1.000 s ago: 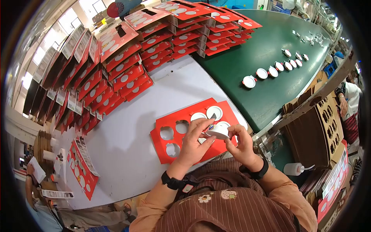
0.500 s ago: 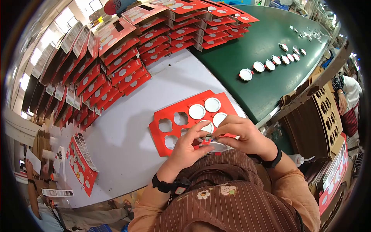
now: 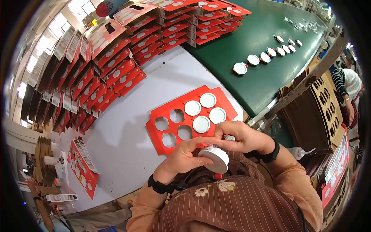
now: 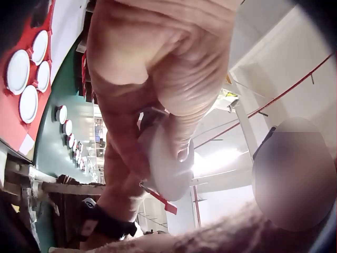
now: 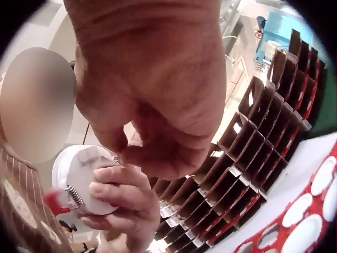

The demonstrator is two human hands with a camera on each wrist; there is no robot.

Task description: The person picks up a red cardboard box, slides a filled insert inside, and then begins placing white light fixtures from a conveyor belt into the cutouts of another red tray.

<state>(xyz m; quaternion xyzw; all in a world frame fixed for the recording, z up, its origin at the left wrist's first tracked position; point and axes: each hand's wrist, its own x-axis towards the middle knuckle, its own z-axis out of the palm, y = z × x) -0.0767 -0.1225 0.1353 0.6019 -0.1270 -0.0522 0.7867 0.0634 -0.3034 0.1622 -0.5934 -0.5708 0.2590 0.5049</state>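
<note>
My left hand [image 3: 184,155] grips a round white lidded piece [image 3: 217,159] with a red tab, held upright near the apron. In the right wrist view the piece [image 5: 87,176] shows metal springs at its edge. My right hand [image 3: 243,137] is beside it with thumb and fingertips together; whether they pinch something small is hidden. Behind the hands, a red card tray [image 3: 167,110] lies on the white table, with several round white pieces [image 3: 201,124] in its right-hand holes and open holes at its left.
Stacked red printed cartons [image 3: 127,71] stand at the back left. On the green table [image 3: 232,46] is a row of white pieces [image 3: 253,59]. Brown cardboard inserts [image 3: 309,108] and a white bottle [image 3: 296,152] are at the right. Another red carton [image 3: 83,166] lies at left.
The held piece has been tilted from nearly flat to upright, its round face turned toward the apron. My right hand has shifted slightly away from it. The camera view has shifted a little.
</note>
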